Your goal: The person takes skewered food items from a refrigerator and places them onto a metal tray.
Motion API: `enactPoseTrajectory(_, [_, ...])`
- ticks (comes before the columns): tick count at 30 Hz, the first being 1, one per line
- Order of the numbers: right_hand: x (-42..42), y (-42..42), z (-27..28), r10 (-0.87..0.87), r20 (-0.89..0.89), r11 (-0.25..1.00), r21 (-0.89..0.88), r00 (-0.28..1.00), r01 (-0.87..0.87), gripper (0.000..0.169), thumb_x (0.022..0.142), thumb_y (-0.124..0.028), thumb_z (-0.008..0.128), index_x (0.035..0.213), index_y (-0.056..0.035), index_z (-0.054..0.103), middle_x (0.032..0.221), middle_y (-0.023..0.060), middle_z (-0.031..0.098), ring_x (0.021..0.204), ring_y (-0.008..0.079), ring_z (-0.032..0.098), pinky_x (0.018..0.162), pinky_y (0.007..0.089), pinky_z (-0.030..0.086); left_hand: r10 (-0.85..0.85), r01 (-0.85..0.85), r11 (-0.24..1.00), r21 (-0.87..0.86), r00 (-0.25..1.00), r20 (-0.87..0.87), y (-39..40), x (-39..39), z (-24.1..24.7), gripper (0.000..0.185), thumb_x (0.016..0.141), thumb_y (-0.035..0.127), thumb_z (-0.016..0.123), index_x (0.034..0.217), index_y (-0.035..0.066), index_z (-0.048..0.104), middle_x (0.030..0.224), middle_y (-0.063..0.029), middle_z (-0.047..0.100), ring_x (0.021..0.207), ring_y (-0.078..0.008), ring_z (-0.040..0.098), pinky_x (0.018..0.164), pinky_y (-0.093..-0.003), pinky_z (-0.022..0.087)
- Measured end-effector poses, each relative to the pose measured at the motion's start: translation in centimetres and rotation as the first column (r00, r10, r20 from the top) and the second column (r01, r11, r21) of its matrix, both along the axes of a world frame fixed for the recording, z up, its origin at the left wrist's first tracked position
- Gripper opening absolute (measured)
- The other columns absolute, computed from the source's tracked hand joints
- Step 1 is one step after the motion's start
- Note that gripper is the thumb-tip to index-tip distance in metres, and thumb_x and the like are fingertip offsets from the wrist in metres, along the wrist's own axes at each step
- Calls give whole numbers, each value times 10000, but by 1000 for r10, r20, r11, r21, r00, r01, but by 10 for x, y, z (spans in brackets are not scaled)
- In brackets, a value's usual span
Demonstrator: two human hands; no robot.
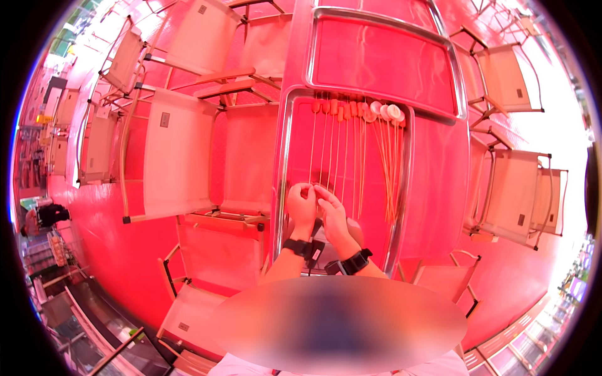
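My left hand (301, 206) and my right hand (333, 214) meet over the near left part of a metal tray (408, 155). Their fingertips come together by the lower ends of several thin skewers (328, 150). Whether a skewer is pinched between them cannot be made out. Short sausage-like food pieces (334, 107) sit on the far ends of the left skewers. Farther right is a tight bundle of skewers (388, 174), with pale round food slices (393, 112) at its top.
A second metal tray (383, 61) lies beyond the first on the long table (437, 188). Folding chairs with fabric seats (178, 155) line the left side, and more chairs (510, 192) stand at right. Black bands (350, 265) circle my wrists. A dark device (315, 251) shows between them.
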State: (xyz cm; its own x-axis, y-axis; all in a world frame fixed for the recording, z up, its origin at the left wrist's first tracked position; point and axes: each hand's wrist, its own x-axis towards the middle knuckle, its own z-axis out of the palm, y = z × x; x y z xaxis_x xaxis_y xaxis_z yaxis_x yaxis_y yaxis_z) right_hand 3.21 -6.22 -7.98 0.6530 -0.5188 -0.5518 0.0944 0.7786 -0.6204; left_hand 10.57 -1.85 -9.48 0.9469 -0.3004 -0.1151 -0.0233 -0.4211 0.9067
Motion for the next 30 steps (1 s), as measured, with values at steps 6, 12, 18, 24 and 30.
enactPoseTrajectory(6, [-32,16,80,150,105,987,50,983,-156,301,816,-2,406,1104,57,473,1112,127,504,1056,201,471,924,287,353,35,-51,991,-123,991,-129,40,-41,100,82,750,72,566,782,-3,557,695,-65,565,616,-114,532,540,-242,421])
enactPoseTrajectory(12, [-51,63,149,484,99,872,-134,869,-470,200,831,-56,464,1006,2,541,967,54,565,880,95,519,787,212,403,104,-122,975,-183,989,-109,126,-82,175,65,757,62,552,784,5,534,700,-50,550,622,-105,536,557,-230,434])
enactPoseTrajectory(18, [-52,133,217,741,204,664,-81,640,-743,164,826,-61,495,969,11,530,923,53,566,853,118,534,778,228,416,320,-325,916,-235,946,-58,217,-121,229,62,771,55,532,807,5,522,715,-58,553,652,-103,542,582,-235,438])
enactPoseTrajectory(24, [-59,240,270,919,239,385,-361,314,-849,166,828,-56,482,978,-2,525,937,62,564,866,117,529,783,248,417,609,-580,708,-403,790,-67,312,-167,286,62,825,83,497,831,22,504,688,-18,527,600,-69,503,536,-197,406])
enactPoseTrajectory(30, [-112,374,310,936,342,195,-322,78,-926,164,842,-68,467,970,18,523,925,81,571,855,155,552,784,275,433,802,-651,458,-605,596,-34,432,-251,328,117,870,128,458,838,20,489,676,0,503,555,-47,455,503,-174,379])
